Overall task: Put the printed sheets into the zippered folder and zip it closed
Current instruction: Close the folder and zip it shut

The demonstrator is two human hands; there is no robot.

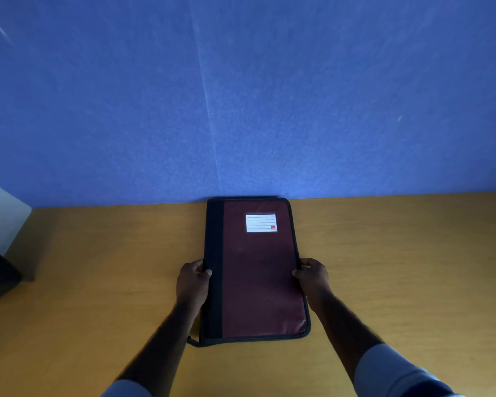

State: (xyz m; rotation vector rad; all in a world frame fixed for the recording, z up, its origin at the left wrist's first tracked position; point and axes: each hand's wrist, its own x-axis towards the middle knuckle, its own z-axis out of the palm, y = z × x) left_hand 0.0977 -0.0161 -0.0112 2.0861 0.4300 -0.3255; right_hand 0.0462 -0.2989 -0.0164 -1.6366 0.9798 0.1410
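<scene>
Maroon zippered folder (258, 270), closed, on wood table (98, 282); L hand (192, 282) & R hand (312, 277) clamp its long edges; best hold it level.

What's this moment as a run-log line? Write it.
folder: closed, flat on table | left hand: grips its left edge | right hand: grips its right edge | sheets: none in view

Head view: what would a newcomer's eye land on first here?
The maroon zippered folder, closed, lies flat on the table with its far end at the blue wall and a white label near that end. Next, the left hand and right hand grip its two long edges.
</scene>
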